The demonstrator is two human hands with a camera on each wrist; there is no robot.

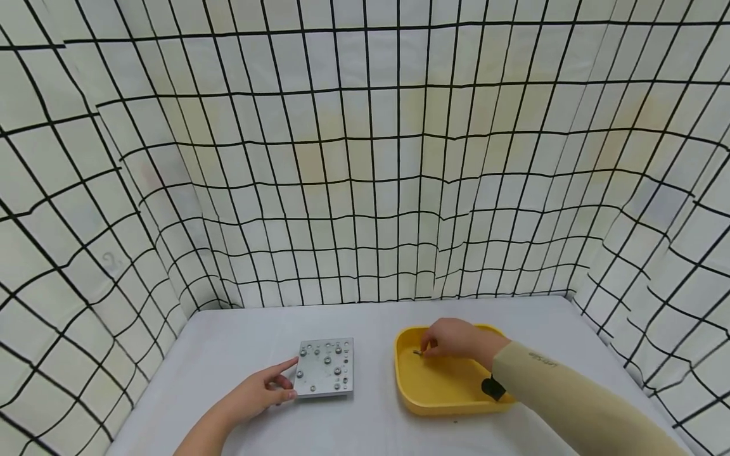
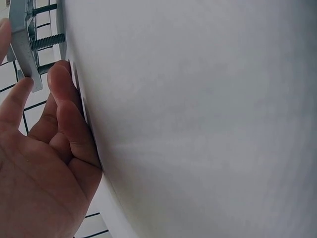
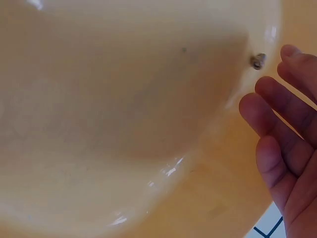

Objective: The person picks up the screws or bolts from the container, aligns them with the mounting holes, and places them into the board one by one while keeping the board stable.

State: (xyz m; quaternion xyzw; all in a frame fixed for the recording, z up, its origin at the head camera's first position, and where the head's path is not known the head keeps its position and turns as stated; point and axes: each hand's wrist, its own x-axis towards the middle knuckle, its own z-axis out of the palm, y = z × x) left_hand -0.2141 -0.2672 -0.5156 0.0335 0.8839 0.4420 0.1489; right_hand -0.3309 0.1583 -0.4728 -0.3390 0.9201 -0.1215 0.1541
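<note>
A square metal plate (image 1: 324, 368) with several bolts and small fittings on its face stands on the table. Threaded bolt shanks (image 2: 48, 41) show beneath it in the left wrist view. My left hand (image 1: 263, 392) is at its left edge, index finger and thumb touching the side, the other fingers bent lower down by the table. Over the yellow tray (image 1: 439, 408) my right hand (image 1: 453, 339) reaches down, thumb and index close together. A small metal screw-like piece (image 3: 257, 61) lies just beyond those fingertips, a narrow gap between them in the right wrist view.
A white cloth covers the table (image 1: 371, 329). White walls with a black grid (image 1: 388, 190) enclose its back and sides. A dark object (image 1: 493, 388) shows beside the right sleeve (image 1: 547, 373), overlapping the tray. A tiny dark speck (image 1: 455, 422) is on the cloth before the tray.
</note>
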